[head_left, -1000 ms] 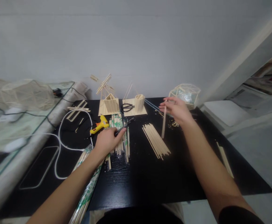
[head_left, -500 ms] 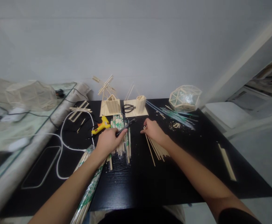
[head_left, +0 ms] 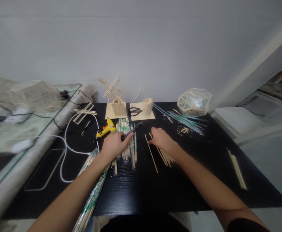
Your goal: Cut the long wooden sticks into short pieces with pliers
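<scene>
My left hand (head_left: pixel 113 145) is closed around a black pen (head_left: pixel 132 130), which points up and to the right over bundles of flat sticks in clear, green-printed wrap (head_left: pixel 124 127). To the right, my right hand (head_left: pixel 162 140) has its fingers curled over the far ends of a loose fan of thin wooden sticks (head_left: pixel 164 157); the palm hides part of them. One single stick (head_left: pixel 151 154) lies apart, just left of that fan. A yellow glue gun (head_left: pixel 107 128) rests beyond my left hand.
At the back stand a stick windmill model (head_left: pixel 118 108) and a round stick cup on a base (head_left: pixel 147 106), with black scissors (head_left: pixel 135 111) beside it. A faceted stick frame (head_left: pixel 194 102) sits at back right. A white cable (head_left: pixel 65 141) loops at left, near a long wrapped bundle (head_left: pixel 92 199).
One stick has come apart from the fan and lies to its left. My right hand has shifted slightly right and down over the others. My left hand still holds the pen.
</scene>
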A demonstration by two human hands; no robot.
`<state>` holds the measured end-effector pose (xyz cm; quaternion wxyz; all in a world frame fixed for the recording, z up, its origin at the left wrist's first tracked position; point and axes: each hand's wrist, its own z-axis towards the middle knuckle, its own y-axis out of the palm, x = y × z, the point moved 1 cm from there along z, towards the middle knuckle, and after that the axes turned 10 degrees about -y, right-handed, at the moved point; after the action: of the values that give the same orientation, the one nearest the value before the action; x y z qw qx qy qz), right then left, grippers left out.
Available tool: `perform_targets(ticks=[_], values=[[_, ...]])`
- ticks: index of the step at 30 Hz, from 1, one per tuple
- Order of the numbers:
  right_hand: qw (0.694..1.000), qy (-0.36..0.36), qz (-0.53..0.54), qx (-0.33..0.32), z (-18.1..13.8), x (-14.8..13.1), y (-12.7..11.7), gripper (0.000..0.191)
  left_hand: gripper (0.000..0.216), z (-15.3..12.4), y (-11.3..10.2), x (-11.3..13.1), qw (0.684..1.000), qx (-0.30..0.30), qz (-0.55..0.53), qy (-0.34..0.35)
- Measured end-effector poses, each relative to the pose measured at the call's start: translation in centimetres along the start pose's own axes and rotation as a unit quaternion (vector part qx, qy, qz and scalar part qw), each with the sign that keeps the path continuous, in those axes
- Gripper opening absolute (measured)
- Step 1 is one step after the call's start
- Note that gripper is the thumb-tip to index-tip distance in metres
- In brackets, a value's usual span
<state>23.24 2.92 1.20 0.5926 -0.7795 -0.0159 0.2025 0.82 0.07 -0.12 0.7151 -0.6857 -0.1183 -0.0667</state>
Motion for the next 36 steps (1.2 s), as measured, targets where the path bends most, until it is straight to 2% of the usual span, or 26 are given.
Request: perform_targets(ticks=[10, 16, 21, 26, 31, 36], values=[[0.999, -0.046, 0.004, -0.009, 0.3, -0.5, 1.7, 0.040, 0.073, 0.1, 0.1, -0.1, 1.000, 0.006, -0.010, 0.004], [0.998, -0.059, 0.002, -0.036, 0.2, -1.0, 1.8, 0.025, 0.072, 0.0, 0.0, 0.1, 1.000, -0.004, -0.004, 0.004], [0.996, -0.067, -0.005, -0.051, -0.2, -1.5, 1.3, 0.020, 0.073, 0.0, 0.1, 0.1, 1.000, -0.007, -0.001, 0.006], [0.994, -0.089, 0.002, -0.071, -0.2, -1.6, 1.4, 0.009, 0.071, -0.1, 0.1, 0.1, 1.000, 0.014, -0.019, 0.013], [0.992, -0.102, 0.006, -0.074, -0.2, -1.6, 1.4, 0.012, 0.063, -0.3, -0.1, 0.1, 0.998, 0.046, -0.047, 0.023], [0.993, -0.097, 0.009, -0.064, -0.6, -2.0, 1.6, 0.013, 0.061, -0.3, -0.2, 0.2, 0.997, 0.047, -0.053, 0.028]])
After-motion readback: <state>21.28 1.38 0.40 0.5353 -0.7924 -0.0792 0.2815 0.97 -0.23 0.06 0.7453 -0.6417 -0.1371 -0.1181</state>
